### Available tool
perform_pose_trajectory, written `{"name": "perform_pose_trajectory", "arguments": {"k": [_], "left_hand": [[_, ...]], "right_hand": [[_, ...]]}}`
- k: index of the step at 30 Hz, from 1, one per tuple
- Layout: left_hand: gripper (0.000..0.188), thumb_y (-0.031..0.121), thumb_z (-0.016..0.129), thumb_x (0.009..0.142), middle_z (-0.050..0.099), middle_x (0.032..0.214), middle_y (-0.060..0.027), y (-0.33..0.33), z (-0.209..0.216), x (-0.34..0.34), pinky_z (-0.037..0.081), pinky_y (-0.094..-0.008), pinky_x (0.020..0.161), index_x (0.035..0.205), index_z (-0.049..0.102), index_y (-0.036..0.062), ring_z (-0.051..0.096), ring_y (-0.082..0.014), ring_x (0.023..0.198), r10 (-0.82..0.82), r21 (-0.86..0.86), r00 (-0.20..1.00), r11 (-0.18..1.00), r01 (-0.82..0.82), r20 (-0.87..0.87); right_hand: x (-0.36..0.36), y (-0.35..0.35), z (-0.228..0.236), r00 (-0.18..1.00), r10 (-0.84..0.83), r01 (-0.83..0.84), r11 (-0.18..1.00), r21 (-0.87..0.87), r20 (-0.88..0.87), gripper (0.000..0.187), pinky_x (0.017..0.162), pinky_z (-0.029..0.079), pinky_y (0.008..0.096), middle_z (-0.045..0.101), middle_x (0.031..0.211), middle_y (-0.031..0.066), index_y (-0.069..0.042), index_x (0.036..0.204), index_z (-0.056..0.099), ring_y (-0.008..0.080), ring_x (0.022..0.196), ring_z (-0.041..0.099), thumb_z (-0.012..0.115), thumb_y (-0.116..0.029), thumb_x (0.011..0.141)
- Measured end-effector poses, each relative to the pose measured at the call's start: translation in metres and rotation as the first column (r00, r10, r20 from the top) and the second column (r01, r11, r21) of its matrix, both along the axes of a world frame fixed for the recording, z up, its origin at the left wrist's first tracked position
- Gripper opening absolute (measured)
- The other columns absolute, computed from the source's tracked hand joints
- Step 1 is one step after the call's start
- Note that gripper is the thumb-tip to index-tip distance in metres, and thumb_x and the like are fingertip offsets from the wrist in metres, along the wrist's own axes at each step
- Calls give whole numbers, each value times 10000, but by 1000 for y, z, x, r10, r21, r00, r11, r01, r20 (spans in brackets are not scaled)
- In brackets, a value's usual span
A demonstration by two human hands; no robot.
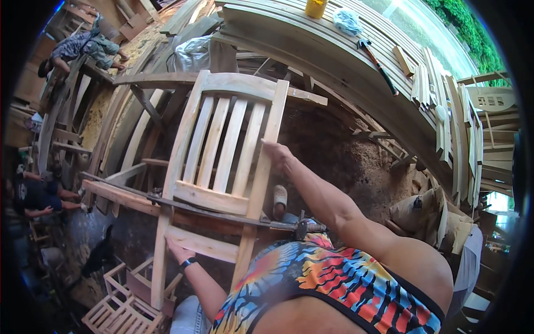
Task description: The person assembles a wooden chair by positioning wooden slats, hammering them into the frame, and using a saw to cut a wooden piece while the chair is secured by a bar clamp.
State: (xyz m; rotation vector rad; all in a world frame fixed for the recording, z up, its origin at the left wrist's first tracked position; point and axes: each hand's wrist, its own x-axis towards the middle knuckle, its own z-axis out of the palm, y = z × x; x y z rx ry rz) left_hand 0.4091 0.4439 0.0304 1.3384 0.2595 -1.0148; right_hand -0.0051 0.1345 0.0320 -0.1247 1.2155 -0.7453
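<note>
A pale wooden chair back (225, 83) with several upright slats leans before me, its two long posts running down toward my body. My right hand (278, 156) is closed around the right post, about halfway up. Lower down, my left hand (179, 251), with a dark band on the wrist, grips the left post beside the lower rail (207, 245); its fingertips are partly hidden. A long metal bar clamp (225, 216) crosses the frame between the slatted part and the lower rail. Its screw end (309, 229) lies close to my body.
Beyond the frame stands a long workbench (311, 50) bearing a hammer (378, 67), a yellow container (315, 8) and a plastic bag (347, 22). Stacked boards fill the right side. A small slatted wooden chair (125, 312) stands lower left. Two other people (83, 47) are at the left.
</note>
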Motion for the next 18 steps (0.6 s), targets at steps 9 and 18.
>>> {"name": "perform_pose_trajectory", "arguments": {"k": [9,18], "left_hand": [[813,596,380,1014,200,1678,-122,-23,-4,-1,177,-447,1244,1609,212,68,241,-300,1526,-29,300,842,941,-159,538],[807,570,387,1036,133,1688,-134,-67,41,-26,147,-458,1250,1623,137,76,207,-288,1529,31,173,918,979,-107,395]], "right_hand": [[17,-11,16,918,-43,18,998,-67,-394,406,597,559,361,686,783,92,-15,876,669,195,651,666,901,-316,733],[8,-35,87,939,-61,20,992,-122,-339,281,589,554,331,675,777,83,-37,876,722,179,649,653,866,-243,750]]}}
